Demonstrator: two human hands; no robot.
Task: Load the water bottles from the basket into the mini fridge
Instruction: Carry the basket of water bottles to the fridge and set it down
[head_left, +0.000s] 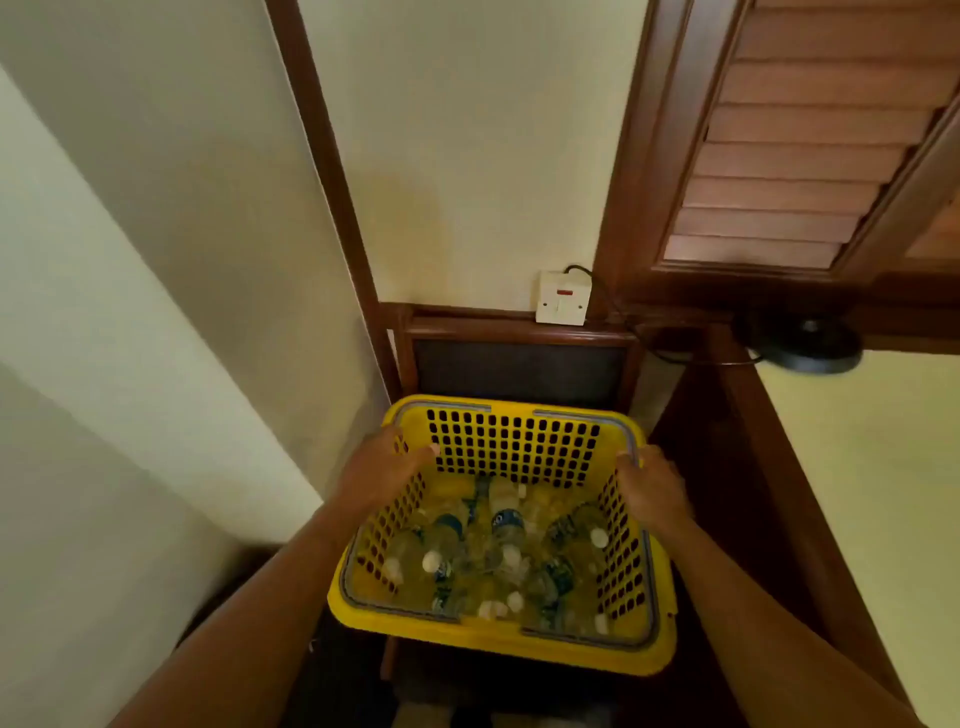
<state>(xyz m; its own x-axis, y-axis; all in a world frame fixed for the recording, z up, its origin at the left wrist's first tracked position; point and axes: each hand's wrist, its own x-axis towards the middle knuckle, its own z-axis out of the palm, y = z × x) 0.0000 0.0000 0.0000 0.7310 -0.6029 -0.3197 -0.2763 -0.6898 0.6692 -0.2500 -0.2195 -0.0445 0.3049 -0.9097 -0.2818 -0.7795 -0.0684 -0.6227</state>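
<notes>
A yellow perforated plastic basket (511, 439) with grey handles is held in front of me, at the middle of the view. Several clear water bottles (506, 525) with white caps and blue labels lie jumbled inside it. My left hand (382, 467) grips the basket's left rim, thumb over the edge. My right hand (652, 486) grips the right rim by the grey handle. Just beyond the basket a dark flat surface (519, 369) framed in brown wood may be the mini fridge top; I cannot tell for sure.
A white wall socket (563, 297) with a black cable sits above the dark surface. A black round base (805, 340) stands on the wooden ledge to the right. A louvered wooden door (789, 156) is at upper right, cream walls on the left.
</notes>
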